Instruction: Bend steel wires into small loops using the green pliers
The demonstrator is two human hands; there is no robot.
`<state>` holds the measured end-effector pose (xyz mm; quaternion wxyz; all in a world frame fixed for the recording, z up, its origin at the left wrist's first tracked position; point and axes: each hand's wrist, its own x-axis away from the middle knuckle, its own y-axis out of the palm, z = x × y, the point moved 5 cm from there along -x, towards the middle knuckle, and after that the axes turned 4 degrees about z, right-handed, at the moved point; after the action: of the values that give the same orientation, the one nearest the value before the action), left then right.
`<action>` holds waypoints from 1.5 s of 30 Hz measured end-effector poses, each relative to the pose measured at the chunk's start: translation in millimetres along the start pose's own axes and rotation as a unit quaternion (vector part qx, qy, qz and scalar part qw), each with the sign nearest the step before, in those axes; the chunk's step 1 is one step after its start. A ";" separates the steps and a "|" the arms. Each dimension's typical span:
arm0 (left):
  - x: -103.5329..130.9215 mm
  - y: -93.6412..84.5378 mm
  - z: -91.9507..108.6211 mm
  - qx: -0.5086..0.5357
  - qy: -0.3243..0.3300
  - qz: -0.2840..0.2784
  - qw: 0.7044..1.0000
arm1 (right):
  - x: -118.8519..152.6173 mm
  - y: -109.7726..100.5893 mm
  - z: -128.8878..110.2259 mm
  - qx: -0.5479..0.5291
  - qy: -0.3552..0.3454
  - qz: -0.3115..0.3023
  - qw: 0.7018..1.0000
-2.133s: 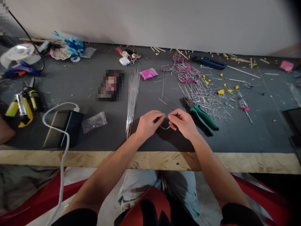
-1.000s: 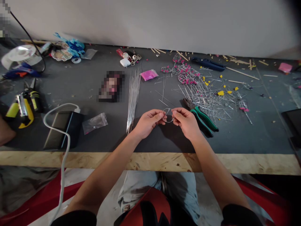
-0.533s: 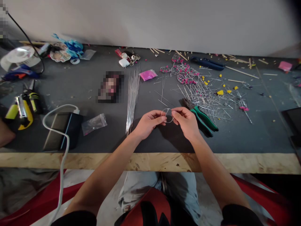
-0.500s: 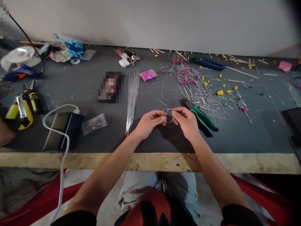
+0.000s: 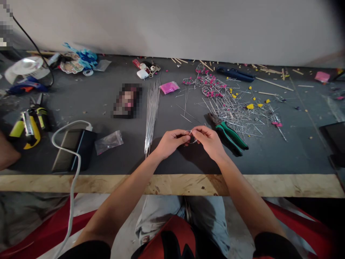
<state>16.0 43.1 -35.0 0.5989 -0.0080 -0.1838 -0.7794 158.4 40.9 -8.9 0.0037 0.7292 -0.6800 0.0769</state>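
Note:
My left hand (image 5: 174, 142) pinches a thin silvery wire ring (image 5: 193, 141) between thumb and fingers. From the other side, my right hand (image 5: 208, 141) pinches the same ring, its thumb and fingertips close to the left ones. Much of the ring is hidden behind the fingers. Just right of my right hand lie pliers with green handles (image 5: 231, 137), jaws toward the upper left. A bundle of straight wires (image 5: 151, 118) rests to the left of my left hand. Beyond my hands are bent wire pieces with pink bits (image 5: 211, 84) and a heap of loose wires (image 5: 237, 111).
A pink packet (image 5: 169, 87), a clear plastic bag (image 5: 109, 142), a black power bank (image 5: 74, 149) with a white cable, and a yellow cutter (image 5: 31, 131) lie on the dark tabletop. Keys (image 5: 147, 69) sit farther back. Another person's arm (image 5: 8, 153) shows at the left edge.
My right hand has shifted slightly left along the wire ring, so the fingertips of both hands are closer together. Less of the ring shows. The whole view has shifted a little.

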 end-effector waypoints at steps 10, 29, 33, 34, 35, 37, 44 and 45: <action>0.2 2.5 4.0 -0.043 -0.006 -0.024 0.999 | -1.4 3.5 5.3 -0.057 0.046 -0.087 0.994; -0.1 1.0 6.3 -0.075 0.021 -0.043 0.996 | 5.4 -3.1 -14.7 0.148 -0.039 -0.124 0.980; -0.2 1.6 4.9 -0.077 0.014 -0.055 0.995 | 9.3 -5.4 -22.4 0.196 -0.065 -0.123 0.971; -0.1 1.6 4.4 -0.079 0.010 -0.058 0.995 | 9.6 -5.6 -22.5 0.203 -0.068 -0.124 0.969; 0.0 1.7 3.9 -0.082 0.006 -0.060 0.995 | 9.6 -5.7 -21.7 0.207 -0.069 -0.126 0.968; 0.3 1.3 3.8 -0.085 0.003 -0.058 0.995 | 8.5 -5.6 -17.7 0.199 -0.060 -0.126 0.970; 1.4 -0.7 9.9 -0.063 0.036 -0.016 0.997 | 2.8 1.3 -4.9 0.034 -0.012 -0.145 0.989; 1.4 -0.1 9.6 -0.052 0.034 -0.020 0.998 | 2.7 1.6 -5.0 0.035 -0.012 -0.144 0.989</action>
<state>13.5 44.6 -25.8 0.5881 -0.0093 -0.1228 -0.7994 156.4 38.7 -3.8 -0.0191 0.8201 -0.5647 0.0906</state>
